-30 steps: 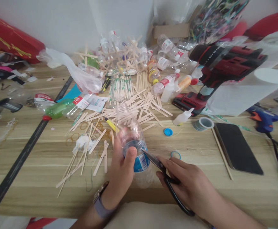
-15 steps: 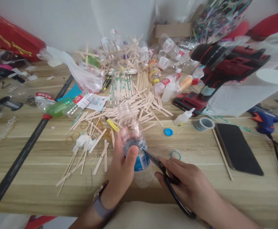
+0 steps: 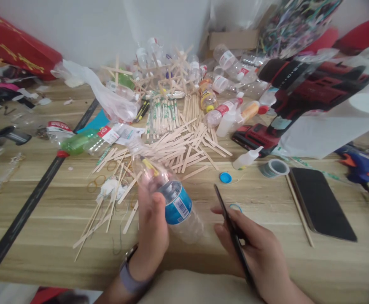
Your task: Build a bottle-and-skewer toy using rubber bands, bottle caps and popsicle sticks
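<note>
My left hand (image 3: pixel 154 223) is closed around a clear plastic bottle (image 3: pixel 187 223) with a blue label. The bottle tilts, its neck toward the upper left and its base toward the lower right. Its far side and my fingers behind it show only through the plastic. In my right hand (image 3: pixel 254 245) is a pair of black-handled scissors (image 3: pixel 231 228), seen nearly edge-on, tip pointing up and away. The scissors are apart from the bottle, to its right. A blue ring (image 3: pixel 235 207) lies on the table just beyond my right fingers.
Wooden craft sticks (image 3: pixel 178 145) lie in a heap beyond the bottle, with several plastic bottles (image 3: pixel 225 80) behind. To the right are a cordless drill (image 3: pixel 285 101), a roll of tape (image 3: pixel 274 167), a phone (image 3: pixel 321 202) and a glue gun (image 3: pixel 358 162). A blue cap (image 3: pixel 225 177) lies nearer.
The scissors have come away from the bottle's label and turned edge-on in my right hand. My left hand has shifted left and tipped the bottle's neck leftward.
</note>
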The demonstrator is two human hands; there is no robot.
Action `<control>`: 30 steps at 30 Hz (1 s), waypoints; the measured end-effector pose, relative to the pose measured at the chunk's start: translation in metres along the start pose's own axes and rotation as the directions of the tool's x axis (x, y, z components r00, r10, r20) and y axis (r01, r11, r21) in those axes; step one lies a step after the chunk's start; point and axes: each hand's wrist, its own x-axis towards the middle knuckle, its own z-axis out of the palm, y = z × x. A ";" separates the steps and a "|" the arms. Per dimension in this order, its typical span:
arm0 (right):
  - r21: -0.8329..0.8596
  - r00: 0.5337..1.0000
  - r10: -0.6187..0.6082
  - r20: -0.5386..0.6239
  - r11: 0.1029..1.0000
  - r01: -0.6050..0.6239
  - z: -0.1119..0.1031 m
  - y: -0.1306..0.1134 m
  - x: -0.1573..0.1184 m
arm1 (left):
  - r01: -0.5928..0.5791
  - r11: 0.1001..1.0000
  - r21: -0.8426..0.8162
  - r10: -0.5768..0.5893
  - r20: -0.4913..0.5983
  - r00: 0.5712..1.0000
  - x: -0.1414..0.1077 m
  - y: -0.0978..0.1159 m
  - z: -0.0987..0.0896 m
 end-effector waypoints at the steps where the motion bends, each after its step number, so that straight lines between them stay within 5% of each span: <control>1: 0.003 1.000 0.020 0.003 1.000 -0.020 -0.001 0.001 0.001 | -0.012 1.000 -0.009 0.012 0.008 1.000 0.001 0.001 0.000; 12: -0.092 0.998 -0.004 0.061 0.996 0.009 -0.002 0.005 0.012 | 0.035 0.997 -0.073 -0.030 0.070 0.997 0.007 0.005 0.005; 18: 0.111 0.979 0.189 -0.072 0.977 -0.180 0.003 -0.007 0.027 | 0.013 0.997 0.080 -0.016 0.040 0.999 0.004 0.003 0.002; 25: 0.037 0.949 0.174 0.263 0.981 -0.190 -0.017 -0.006 0.025 | -0.040 0.992 0.121 0.034 0.049 0.998 0.009 0.004 -0.004; 30: -0.035 0.906 0.198 0.373 0.979 -0.200 -0.023 -0.005 0.023 | -0.095 0.988 0.119 0.082 0.109 0.991 0.010 0.002 -0.005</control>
